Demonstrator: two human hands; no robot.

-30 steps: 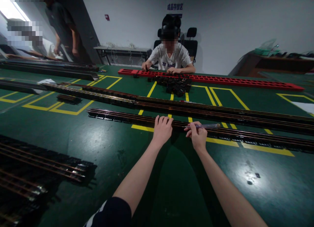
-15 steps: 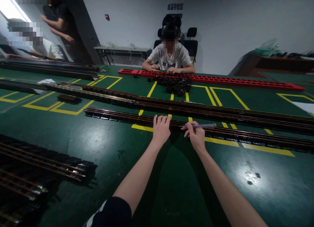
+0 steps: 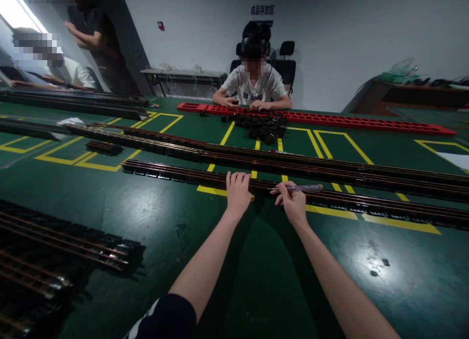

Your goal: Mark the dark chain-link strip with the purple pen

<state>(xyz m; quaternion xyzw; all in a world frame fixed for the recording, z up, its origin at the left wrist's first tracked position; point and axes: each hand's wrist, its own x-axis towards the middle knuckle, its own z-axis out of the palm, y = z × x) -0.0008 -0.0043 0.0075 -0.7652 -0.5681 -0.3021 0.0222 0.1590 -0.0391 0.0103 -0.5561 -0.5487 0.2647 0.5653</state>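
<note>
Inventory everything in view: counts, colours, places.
pen-like tool: one, clear, centre
long strip: one, black and coppery, centre
farther strips: several, dark, beyond
stacked strips: uncountable, dark, lower left
short strip: one, dark, left
channels: several, black, upper left
parts heap: one, black, far centre
frame: one, red, behind heap
table: one, green, throughout
markings: several, yellow, tabletop
papers: two, white, both sides
furniture: several, black and brown, background
co-workers: three, white or dark tops, background
sleeve: one, navy, bottom
left hand: one, bare, at strip
right hand: one, bare, holding tool

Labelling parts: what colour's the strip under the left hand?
Strip: black, coppery lines lengthwise; head view.
</note>
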